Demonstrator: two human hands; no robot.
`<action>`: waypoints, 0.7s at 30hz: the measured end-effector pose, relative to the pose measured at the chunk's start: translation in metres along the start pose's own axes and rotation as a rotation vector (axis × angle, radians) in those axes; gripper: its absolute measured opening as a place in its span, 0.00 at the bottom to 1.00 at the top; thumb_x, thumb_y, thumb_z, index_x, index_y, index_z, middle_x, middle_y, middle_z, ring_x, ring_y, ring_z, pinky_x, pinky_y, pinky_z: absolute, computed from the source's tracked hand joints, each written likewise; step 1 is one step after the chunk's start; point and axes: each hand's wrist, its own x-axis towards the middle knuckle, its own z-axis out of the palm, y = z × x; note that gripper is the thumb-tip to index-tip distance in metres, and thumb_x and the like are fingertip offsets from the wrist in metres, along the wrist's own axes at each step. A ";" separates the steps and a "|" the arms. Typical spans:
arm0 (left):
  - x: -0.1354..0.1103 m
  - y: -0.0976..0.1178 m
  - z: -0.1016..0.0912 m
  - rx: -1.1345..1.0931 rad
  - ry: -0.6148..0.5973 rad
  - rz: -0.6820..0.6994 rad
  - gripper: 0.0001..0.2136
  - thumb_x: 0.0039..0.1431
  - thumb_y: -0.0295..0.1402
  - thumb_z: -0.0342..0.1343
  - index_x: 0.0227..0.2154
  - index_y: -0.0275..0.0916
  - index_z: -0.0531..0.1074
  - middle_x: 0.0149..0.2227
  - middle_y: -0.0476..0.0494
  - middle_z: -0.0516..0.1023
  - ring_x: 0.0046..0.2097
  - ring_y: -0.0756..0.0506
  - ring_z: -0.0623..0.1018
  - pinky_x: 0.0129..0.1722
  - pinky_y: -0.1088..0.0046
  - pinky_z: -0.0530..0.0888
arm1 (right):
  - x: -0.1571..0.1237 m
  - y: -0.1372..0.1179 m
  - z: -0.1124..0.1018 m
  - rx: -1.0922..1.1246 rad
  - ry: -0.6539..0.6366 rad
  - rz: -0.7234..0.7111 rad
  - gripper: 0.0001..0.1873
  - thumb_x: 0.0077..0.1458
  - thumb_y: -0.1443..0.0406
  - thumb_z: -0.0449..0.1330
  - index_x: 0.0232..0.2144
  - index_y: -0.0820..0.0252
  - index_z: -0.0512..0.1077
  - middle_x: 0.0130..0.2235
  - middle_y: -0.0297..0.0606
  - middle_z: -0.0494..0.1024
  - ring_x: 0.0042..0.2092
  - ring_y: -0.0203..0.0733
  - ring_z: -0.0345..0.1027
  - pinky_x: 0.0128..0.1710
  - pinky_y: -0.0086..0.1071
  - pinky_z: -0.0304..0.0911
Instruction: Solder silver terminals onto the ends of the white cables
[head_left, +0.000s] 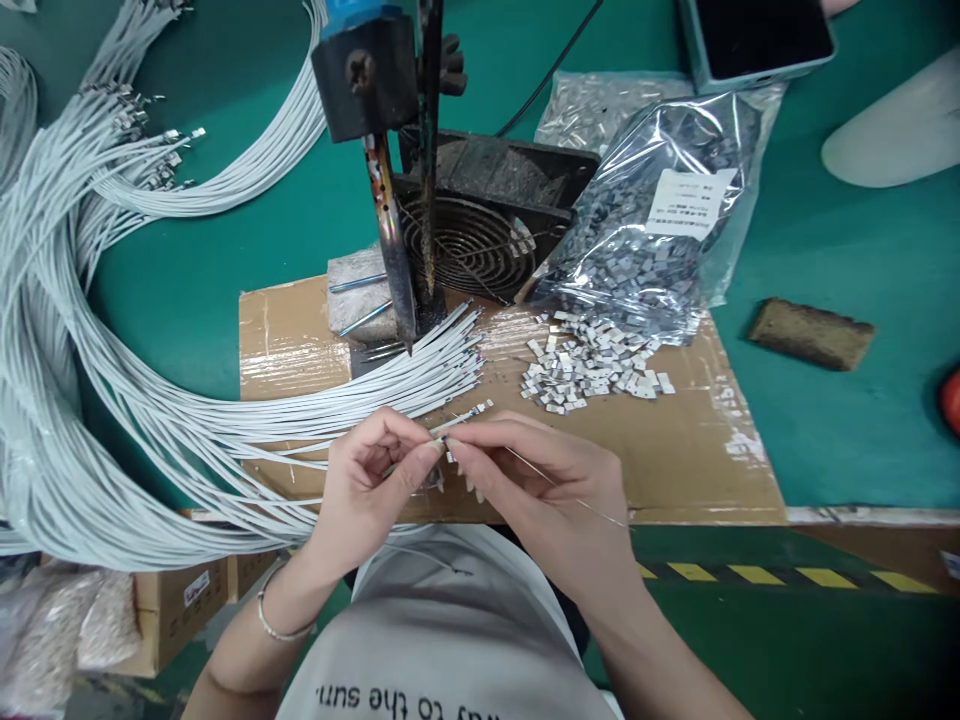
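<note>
My left hand (pixel 375 475) is closed, thumb and forefinger pinching the end of a white cable. Its fingertips meet those of my right hand (pixel 559 490), which pinches a small metal terminal at the cable end, mostly covered by the fingers. A thin solder wire (pixel 559 482) runs across my right palm. Just beyond the hands lies a cable end with a metal tip (pixel 480 408). A bundle of white cables (pixel 360 395) reaches in from the left, its ends below the soldering iron (pixel 391 240). Loose metal terminals (pixel 592 365) lie in a pile farther right.
A cardboard sheet (pixel 675 450) covers the green table's front. Behind the clamped iron stand a black fan (pixel 472 240) and a block (pixel 360 290) with metal rods. Farther right are a bag of terminals (pixel 645 240), a phone (pixel 757 35) and a brown sponge (pixel 812 333).
</note>
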 end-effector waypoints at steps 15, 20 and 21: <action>-0.003 -0.001 0.004 0.035 0.075 0.054 0.05 0.61 0.25 0.67 0.32 0.39 0.78 0.26 0.51 0.79 0.26 0.53 0.74 0.26 0.80 0.71 | -0.002 0.000 -0.001 -0.009 0.033 -0.024 0.10 0.60 0.70 0.69 0.36 0.50 0.88 0.27 0.33 0.81 0.27 0.35 0.71 0.25 0.28 0.65; -0.005 -0.002 0.006 0.034 0.088 0.073 0.06 0.62 0.24 0.67 0.32 0.39 0.78 0.27 0.51 0.81 0.27 0.53 0.76 0.27 0.81 0.72 | -0.001 0.000 -0.001 0.003 0.036 -0.023 0.10 0.59 0.70 0.69 0.35 0.50 0.89 0.26 0.33 0.80 0.26 0.35 0.70 0.24 0.28 0.64; -0.005 -0.003 0.006 0.031 0.089 0.078 0.06 0.62 0.24 0.67 0.32 0.39 0.78 0.27 0.50 0.81 0.27 0.53 0.76 0.27 0.81 0.72 | -0.001 0.000 -0.001 0.011 0.036 -0.018 0.10 0.59 0.70 0.69 0.35 0.50 0.89 0.26 0.34 0.81 0.26 0.35 0.70 0.24 0.28 0.64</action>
